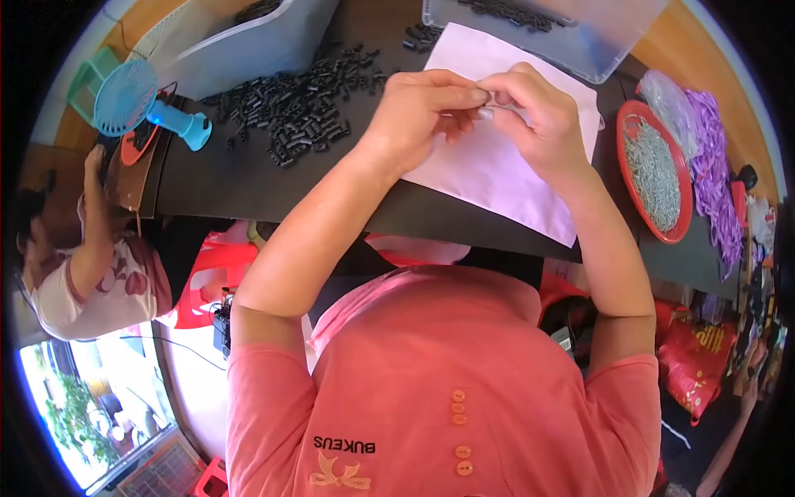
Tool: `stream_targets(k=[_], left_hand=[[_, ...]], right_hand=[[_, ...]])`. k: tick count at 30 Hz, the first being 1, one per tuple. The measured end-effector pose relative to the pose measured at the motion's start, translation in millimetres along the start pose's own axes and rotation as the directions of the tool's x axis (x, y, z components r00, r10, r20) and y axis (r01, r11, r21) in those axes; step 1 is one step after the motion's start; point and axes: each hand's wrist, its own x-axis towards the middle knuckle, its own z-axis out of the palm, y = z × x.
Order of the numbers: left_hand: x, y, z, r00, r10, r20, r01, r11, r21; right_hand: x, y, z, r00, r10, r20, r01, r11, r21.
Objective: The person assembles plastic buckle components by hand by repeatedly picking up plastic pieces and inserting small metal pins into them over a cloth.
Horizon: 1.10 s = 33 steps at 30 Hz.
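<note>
Both hands are brought together above a pale pinkish sheet (497, 178), and a small piece (490, 102) is pinched between their fingertips. The left hand (418, 116) is closed at thumb and forefinger, with its lower fingers loosely curled beneath; the right hand (537, 116) is bent inward, its thumb and forefinger drawn to the same piece. What the piece is cannot be told, as it is too small and partly covered by the fingers.

The sheet is spread at a slant on the dark worktop (232, 186). To the left of the hands, many short black parts (298, 116) are scattered in a loose heap, backed by a grey bin (236, 62). Another clear bin (613, 45) is set beyond the sheet, with more black parts seen inside. To the right, thin silvery pins (654, 178) are held in a red basin (667, 236), beside which a clear bag (669, 108) and purple strips (714, 174) are laid. A blue fan (126, 98) is placed at the left end, near which another person (124, 277) is seen.
</note>
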Motion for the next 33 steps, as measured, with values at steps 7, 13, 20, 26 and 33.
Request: stream_targets(k=[7,13,20,26,33], left_hand=[[-11.0,11.4,1.1,0.998,-0.03,-0.053,0.036,0.993,0.111],[-38.5,-3.3,6.3,0.998,0.043,0.051,-0.064,0.833,0.55],[-45.6,-25.3,-1.7,0.963,0.262,0.061,-0.251,0.792,0.557],[-45.9,-25.0,-4.2,0.975,0.195,0.107,-0.222,0.809,0.544],[-45.5,-30.6,-4.3,0.969,0.206,0.138,-0.247,0.832,0.496]], right_hand=[[4.9,-2.2,-4.2,0.997,0.074,0.035,-0.08,0.977,0.195],[2.9,12.2,-3.9,0.964,0.265,0.02,-0.264,0.95,0.164],[22.1,-10.7,5.2,0.949,0.267,0.168,-0.281,0.958,0.063],[56.0,-1.2,28.4,0.925,0.182,0.333,-0.175,0.983,-0.051],[77.8,4.1,64.0,0.896,-0.045,0.441,0.14,0.973,-0.186]])
